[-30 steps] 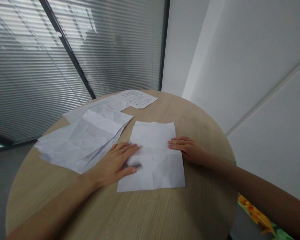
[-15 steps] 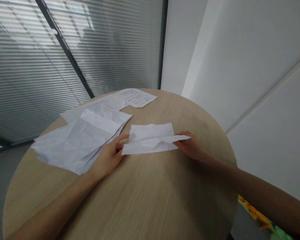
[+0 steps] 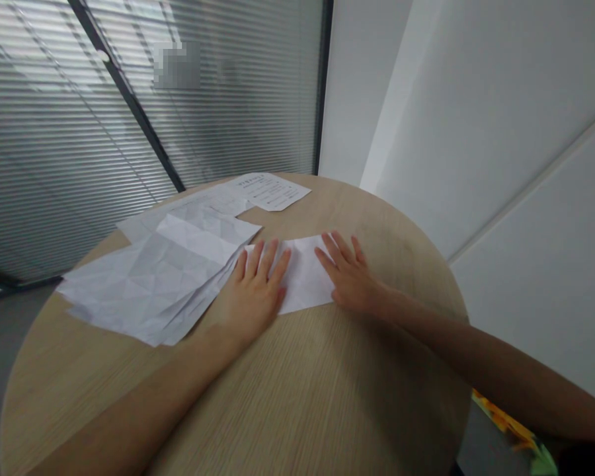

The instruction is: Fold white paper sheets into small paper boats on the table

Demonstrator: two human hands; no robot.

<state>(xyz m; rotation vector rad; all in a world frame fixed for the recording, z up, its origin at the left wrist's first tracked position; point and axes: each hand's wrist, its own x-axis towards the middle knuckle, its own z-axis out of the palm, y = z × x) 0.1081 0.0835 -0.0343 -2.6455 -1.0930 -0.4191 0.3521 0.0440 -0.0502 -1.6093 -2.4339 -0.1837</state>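
A folded sheet of white paper point(image 3: 305, 277) lies flat on the round wooden table between my hands. My left hand point(image 3: 258, 287) rests palm down over its left end, fingers spread and pointing away from me. Over the right end, my right hand point(image 3: 352, 277) is also laid flat with the fingers apart. Both ends of the sheet are partly hidden under the hands. Neither hand grips anything.
Left of my left hand lies a stack of creased white sheets point(image 3: 158, 277). Behind it, a printed page point(image 3: 275, 193) sits near the far edge of the wooden table point(image 3: 297, 396). A blind-covered glass wall point(image 3: 258, 99) and a white wall point(image 3: 500, 132) stand beyond.
The paper was held by its ends with a flap raised; now it lies flat. Both hands have let go of the edges and moved onto it, fingers spread.
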